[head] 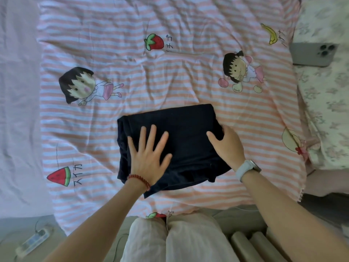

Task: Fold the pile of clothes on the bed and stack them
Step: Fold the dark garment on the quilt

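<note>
pink-striped cartoon bedsheet (170, 76) beside a floral pillow (324, 110).

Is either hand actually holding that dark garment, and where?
The right hand grips the folded dark garment at its right edge, thumb on top. The left hand only presses flat on it.

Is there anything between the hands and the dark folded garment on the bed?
Nothing visible. The left hand lies flat on the dark folded garment with fingers spread, and the right hand grips its right edge. Both hands touch the cloth directly.
</note>
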The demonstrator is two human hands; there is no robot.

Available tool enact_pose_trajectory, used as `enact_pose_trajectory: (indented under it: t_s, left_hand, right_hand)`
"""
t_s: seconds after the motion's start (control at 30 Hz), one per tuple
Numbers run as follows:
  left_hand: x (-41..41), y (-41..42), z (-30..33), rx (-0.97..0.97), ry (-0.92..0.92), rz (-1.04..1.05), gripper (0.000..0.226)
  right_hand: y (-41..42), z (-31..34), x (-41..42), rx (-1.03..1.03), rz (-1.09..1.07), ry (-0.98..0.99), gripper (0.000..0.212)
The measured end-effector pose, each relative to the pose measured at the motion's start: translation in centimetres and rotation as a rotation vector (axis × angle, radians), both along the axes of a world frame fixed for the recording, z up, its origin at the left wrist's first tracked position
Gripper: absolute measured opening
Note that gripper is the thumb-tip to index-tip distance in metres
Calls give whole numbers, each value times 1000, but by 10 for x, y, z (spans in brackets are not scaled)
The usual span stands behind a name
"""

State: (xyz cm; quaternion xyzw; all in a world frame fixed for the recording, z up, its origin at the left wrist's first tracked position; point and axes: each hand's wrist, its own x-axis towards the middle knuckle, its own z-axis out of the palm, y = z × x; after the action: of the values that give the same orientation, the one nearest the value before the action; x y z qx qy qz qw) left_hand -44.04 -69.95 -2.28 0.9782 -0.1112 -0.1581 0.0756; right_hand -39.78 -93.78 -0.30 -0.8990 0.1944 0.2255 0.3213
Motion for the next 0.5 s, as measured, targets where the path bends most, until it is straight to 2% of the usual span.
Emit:
enact_pose_trajectory:
  t_s: [0.13,0.2,0.27,0.3,0.33,0.4,0.47,0.5]
  left_hand:
    - [-21,-16,-10,86,190,-45,61]
    - [-17,-17,-10,94,203,-45,61]
    - [-8,-13,-7,7,246,-45,54]
    - [-4,-8,-4,-131,266,22,49]
    - [-1,-2,3,-323,283,160,40]
    - [5,19,23,-764,348,607,22]
    - [8,46,41,-1133,520,1089,24]
    - [4,59,44,-1242,607,1241,31]
  right_hand:
    - [5,8,-12,164,-134,84,34]
    - [10,19,-9,284,-109,70,35]
    - [20,37,-4,442,-35,49,45]
    - [28,46,-2,510,4,40,49]
    - [38,54,-1,563,48,25,50]
    - [66,65,0,611,138,-26,49]
    - [101,65,-4,626,236,-25,57]
    - [120,66,-6,642,292,30,60]
